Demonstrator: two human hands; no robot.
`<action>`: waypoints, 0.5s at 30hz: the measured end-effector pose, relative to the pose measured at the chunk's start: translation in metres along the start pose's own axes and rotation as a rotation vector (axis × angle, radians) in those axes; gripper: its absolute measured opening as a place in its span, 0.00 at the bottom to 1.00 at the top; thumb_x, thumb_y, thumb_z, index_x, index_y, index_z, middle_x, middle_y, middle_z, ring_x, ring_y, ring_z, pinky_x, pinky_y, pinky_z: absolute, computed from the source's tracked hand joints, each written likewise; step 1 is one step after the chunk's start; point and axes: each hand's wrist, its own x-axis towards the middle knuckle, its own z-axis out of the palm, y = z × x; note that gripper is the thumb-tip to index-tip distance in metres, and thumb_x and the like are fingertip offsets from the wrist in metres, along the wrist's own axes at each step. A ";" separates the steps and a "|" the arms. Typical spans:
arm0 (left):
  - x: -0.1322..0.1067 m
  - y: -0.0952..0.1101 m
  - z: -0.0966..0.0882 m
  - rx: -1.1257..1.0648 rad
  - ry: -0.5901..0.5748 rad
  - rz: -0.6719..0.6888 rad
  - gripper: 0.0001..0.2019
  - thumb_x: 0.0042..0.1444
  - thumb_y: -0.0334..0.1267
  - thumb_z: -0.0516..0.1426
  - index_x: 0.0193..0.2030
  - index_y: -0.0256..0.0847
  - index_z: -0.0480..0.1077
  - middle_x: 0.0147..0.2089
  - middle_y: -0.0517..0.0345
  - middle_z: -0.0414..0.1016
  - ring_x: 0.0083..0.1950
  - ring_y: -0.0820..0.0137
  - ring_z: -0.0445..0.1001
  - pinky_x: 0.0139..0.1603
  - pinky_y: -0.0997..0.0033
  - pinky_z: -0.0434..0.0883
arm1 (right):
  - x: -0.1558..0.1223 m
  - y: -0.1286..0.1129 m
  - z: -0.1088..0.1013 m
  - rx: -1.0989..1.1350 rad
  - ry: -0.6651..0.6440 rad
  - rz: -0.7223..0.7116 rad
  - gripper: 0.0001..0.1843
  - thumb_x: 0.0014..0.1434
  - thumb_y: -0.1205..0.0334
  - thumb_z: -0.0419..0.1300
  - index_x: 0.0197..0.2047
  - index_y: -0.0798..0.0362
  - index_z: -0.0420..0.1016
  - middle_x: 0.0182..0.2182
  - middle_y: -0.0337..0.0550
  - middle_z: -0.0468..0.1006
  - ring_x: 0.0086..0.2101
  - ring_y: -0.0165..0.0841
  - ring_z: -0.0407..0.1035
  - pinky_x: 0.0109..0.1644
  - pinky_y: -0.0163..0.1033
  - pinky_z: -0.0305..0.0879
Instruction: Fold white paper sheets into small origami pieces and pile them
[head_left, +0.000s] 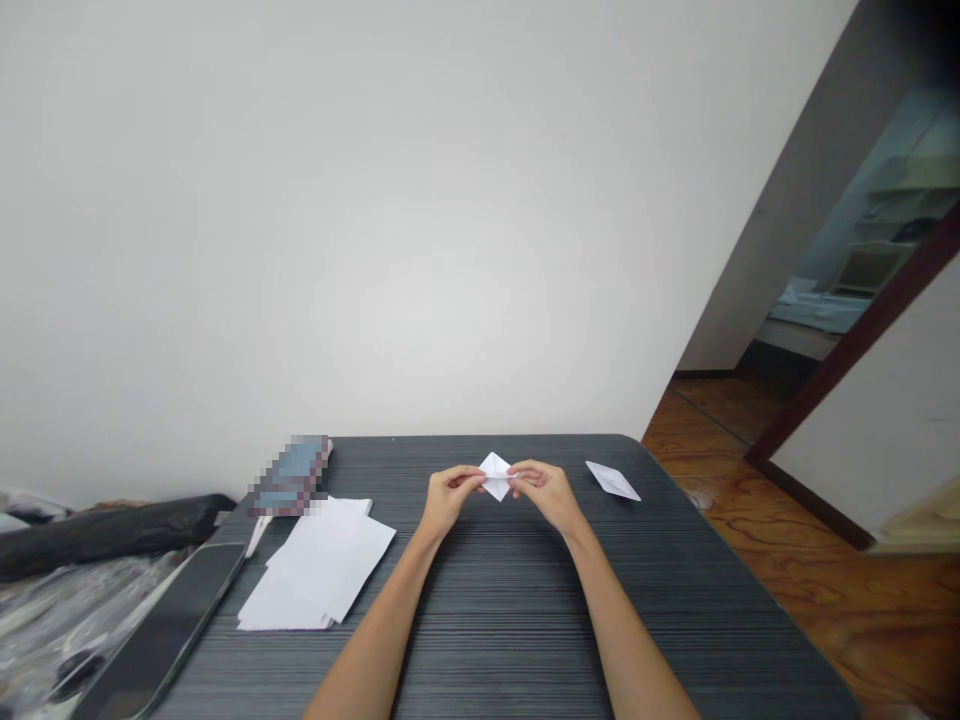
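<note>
Both my hands are raised a little above the dark striped table [510, 620] near its far edge. Between them is a small folded white paper [496, 476], shaped like a diamond. My left hand [448, 495] pinches its left side with fingers closed. My right hand [544, 489] pinches its right side the same way. Another folded white paper piece [613, 481] lies on the table to the right of my right hand.
A stack of white paper sheets [319, 570] lies at the left of the table. A blurred-out object [291, 476] sits behind it. A dark phone or tablet [169, 630] rests at the table's left edge. Wooden floor [825, 560] and a doorway are at the right.
</note>
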 end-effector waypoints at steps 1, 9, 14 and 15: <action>0.000 0.002 0.000 0.001 -0.017 0.020 0.10 0.44 0.38 0.58 0.31 0.34 0.72 0.33 0.52 0.74 0.31 0.69 0.72 0.35 0.71 0.68 | -0.001 -0.002 0.001 0.000 -0.012 -0.001 0.08 0.42 0.64 0.61 0.29 0.56 0.71 0.21 0.40 0.74 0.20 0.27 0.66 0.26 0.34 0.62; -0.002 0.007 0.000 0.133 -0.180 0.063 0.11 0.48 0.39 0.55 0.36 0.36 0.73 0.35 0.50 0.74 0.36 0.67 0.71 0.38 0.72 0.66 | -0.003 -0.008 0.011 0.033 -0.069 -0.026 0.09 0.42 0.63 0.61 0.30 0.56 0.70 0.21 0.39 0.74 0.24 0.29 0.69 0.26 0.33 0.61; 0.000 0.004 -0.001 0.118 -0.146 0.061 0.13 0.49 0.39 0.54 0.39 0.36 0.72 0.35 0.52 0.74 0.34 0.69 0.70 0.38 0.72 0.66 | -0.001 -0.006 0.006 0.040 -0.018 -0.052 0.08 0.43 0.62 0.60 0.29 0.56 0.70 0.21 0.40 0.74 0.25 0.30 0.69 0.29 0.35 0.62; 0.000 0.003 -0.001 0.104 -0.109 0.057 0.13 0.48 0.39 0.54 0.38 0.36 0.72 0.35 0.52 0.74 0.32 0.70 0.70 0.37 0.72 0.66 | -0.001 -0.005 0.006 0.036 -0.006 -0.054 0.08 0.44 0.62 0.60 0.29 0.56 0.70 0.20 0.40 0.74 0.24 0.30 0.69 0.28 0.34 0.62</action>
